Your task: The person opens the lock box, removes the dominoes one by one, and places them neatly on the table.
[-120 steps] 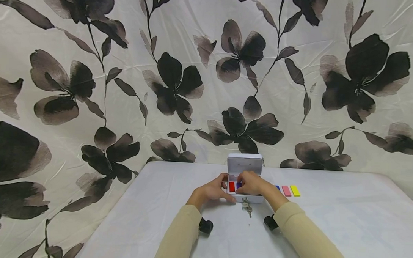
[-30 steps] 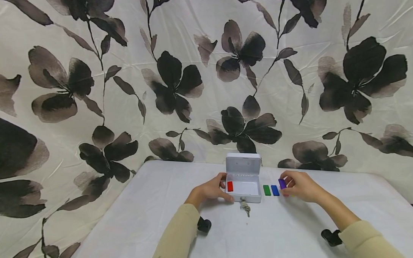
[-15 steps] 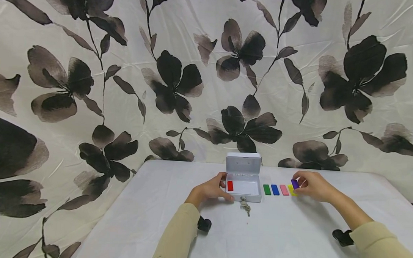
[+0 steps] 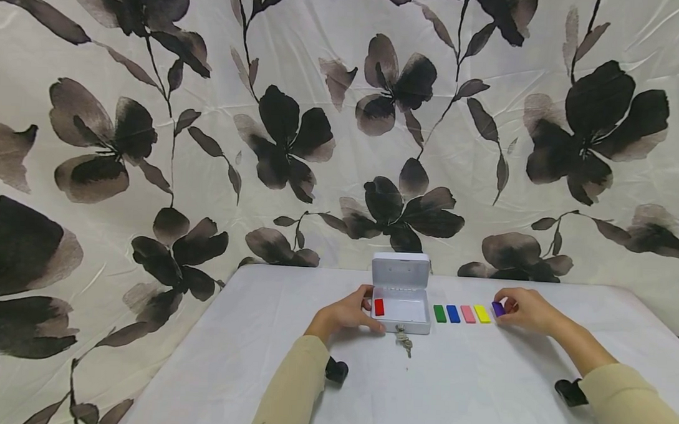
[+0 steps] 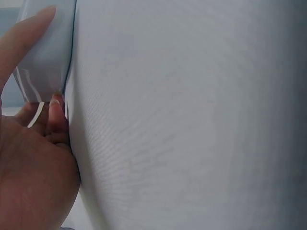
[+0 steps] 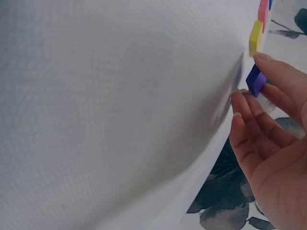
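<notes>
A small white metal cash box (image 4: 400, 327) stands with its lid up on the table. Inside it at the left lies a red block (image 4: 378, 307). My left hand (image 4: 344, 313) holds the box's left front corner, thumb along the front and fingers at the side, as the left wrist view also shows. My right hand (image 4: 529, 310) pinches a purple block (image 4: 498, 309) between thumb and fingers at the right end of a row. That row holds a green block (image 4: 439, 313), a blue block (image 4: 453, 314), a pink block (image 4: 467, 314) and a yellow block (image 4: 482, 314).
Keys (image 4: 405, 343) hang from the lock on the box's front. A white cloth covers the table (image 4: 451, 384). A floral curtain (image 4: 319, 149) hangs right behind the table's far edge.
My right hand has taken the purple block out of the box, carried it right past the other blocks, and lowered it beside the yellow one. The left hand stays on the box.
</notes>
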A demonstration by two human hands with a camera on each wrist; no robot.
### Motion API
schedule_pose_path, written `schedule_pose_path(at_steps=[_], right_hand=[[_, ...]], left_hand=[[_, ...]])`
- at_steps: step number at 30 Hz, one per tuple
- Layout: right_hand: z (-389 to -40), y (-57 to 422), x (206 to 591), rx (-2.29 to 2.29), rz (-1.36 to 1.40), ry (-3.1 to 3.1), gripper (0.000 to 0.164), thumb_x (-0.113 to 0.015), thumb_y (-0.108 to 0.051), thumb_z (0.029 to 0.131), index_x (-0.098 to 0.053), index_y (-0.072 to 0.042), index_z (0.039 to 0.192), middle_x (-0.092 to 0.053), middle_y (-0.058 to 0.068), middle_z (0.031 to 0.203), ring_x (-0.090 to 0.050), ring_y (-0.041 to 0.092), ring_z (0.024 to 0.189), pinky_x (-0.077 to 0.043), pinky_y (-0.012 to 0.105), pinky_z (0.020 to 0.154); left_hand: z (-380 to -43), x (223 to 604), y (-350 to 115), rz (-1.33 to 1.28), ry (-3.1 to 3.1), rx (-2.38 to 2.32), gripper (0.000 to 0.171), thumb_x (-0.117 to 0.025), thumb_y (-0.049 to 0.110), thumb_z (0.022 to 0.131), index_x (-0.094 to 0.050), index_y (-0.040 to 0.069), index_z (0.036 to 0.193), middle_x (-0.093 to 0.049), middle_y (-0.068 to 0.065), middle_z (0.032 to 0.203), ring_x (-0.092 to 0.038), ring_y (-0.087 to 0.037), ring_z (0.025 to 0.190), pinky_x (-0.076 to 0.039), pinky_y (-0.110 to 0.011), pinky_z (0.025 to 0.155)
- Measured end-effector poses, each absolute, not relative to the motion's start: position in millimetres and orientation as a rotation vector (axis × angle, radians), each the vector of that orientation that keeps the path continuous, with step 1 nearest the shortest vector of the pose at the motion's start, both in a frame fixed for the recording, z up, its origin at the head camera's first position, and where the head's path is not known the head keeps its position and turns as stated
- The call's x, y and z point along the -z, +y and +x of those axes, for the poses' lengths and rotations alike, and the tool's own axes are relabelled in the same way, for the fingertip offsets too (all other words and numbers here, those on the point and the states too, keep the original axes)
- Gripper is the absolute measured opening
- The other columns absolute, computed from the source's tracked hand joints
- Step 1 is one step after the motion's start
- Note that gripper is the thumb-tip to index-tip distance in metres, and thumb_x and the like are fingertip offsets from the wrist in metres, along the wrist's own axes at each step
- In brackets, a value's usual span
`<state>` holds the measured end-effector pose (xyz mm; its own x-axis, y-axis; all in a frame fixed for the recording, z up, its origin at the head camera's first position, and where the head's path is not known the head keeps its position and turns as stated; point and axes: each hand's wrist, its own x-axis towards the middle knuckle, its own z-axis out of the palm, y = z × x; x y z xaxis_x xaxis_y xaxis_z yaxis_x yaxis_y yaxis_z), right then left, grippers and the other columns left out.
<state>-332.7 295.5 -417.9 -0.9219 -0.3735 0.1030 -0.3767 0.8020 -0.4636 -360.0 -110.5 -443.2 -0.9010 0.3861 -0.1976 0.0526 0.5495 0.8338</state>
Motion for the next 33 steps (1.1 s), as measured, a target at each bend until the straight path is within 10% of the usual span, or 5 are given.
schedule_pose_path(at_steps=[33], right_hand=[[-343.6,293.1,421.8,-0.892,0.469,-3.189,0.05,-0.08,-0.017,0.088,-0.059,0.003,0.129,-0.053,0.007,0.084,-0.051,0.021,0.075,-0.047,0.034,0.066]], left_hand=[[-360.9,443.3,-109.3,0.374,2.421,-1.297,0.094,-0.09,0.016,0.078,-0.033,0.011,0.153,-0.049,-0.008,0.12,-0.044,-0.025,0.115,-0.039,-0.044,0.104]])
